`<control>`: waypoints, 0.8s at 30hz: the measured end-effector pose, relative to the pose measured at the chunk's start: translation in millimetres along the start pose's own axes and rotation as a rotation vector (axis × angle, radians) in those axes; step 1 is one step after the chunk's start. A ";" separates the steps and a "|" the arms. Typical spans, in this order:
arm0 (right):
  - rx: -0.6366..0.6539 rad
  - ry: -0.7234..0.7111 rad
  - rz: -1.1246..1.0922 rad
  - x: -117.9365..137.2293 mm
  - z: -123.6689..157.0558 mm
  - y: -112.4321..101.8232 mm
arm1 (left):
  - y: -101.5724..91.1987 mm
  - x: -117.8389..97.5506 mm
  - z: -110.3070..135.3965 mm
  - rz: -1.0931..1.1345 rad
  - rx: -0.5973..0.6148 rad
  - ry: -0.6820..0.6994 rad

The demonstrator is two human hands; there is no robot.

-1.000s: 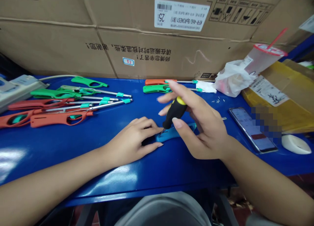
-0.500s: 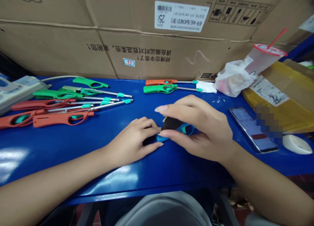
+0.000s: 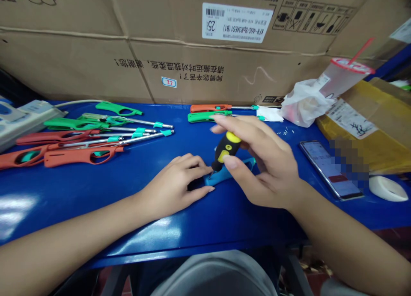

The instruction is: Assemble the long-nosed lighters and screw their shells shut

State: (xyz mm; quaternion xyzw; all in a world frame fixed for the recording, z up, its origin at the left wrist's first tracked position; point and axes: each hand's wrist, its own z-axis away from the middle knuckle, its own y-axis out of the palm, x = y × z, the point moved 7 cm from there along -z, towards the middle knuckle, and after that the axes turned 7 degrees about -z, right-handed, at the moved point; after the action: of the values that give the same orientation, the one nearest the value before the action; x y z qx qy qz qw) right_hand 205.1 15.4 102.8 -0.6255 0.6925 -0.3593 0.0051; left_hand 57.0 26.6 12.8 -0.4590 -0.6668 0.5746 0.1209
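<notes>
A blue lighter handle (image 3: pixel 224 174) lies on the blue table (image 3: pixel 96 189) in front of me. My left hand (image 3: pixel 175 185) presses down on its left end with curled fingers. My right hand (image 3: pixel 260 159) grips a short black and yellow screwdriver (image 3: pixel 225 149) between thumb and fingers. The screwdriver stands tilted, and its tip rests on the blue handle just beside my left fingertips.
Several red and green long-nosed lighters (image 3: pixel 86 135) lie at the left, two more (image 3: pixel 218 112) at the back. A phone (image 3: pixel 330 170), a tape roll (image 3: pixel 387 188), a plastic bag (image 3: pixel 303 101) and a sealed cup (image 3: pixel 342 75) sit at the right. Cardboard boxes (image 3: pixel 160 43) wall the back.
My right hand turned over the screwdriver and hid it half a second ago; now it has rolled back, and the yellow-capped handle shows again. My left hand stayed put.
</notes>
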 end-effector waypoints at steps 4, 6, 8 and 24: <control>0.051 0.025 -0.057 -0.6 3.4 4.5 | -0.7 -0.7 -0.4 0.013 -0.012 -0.011; -0.013 -0.028 0.004 2.9 3.4 1.3 | -0.3 0.3 -0.7 0.036 -0.011 -0.036; -0.041 -0.069 0.064 6.0 2.8 -0.2 | 1.2 0.9 -1.0 0.048 0.011 -0.053; 0.102 0.002 -0.039 6.5 -0.9 2.5 | -1.9 0.2 -2.1 0.044 -0.004 -0.068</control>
State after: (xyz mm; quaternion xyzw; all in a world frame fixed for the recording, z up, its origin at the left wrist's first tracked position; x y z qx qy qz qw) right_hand 201.1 10.1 105.1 -0.6375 0.6611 -0.3947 0.0290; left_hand 57.4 28.3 15.0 -0.4540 -0.6614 0.5910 0.0847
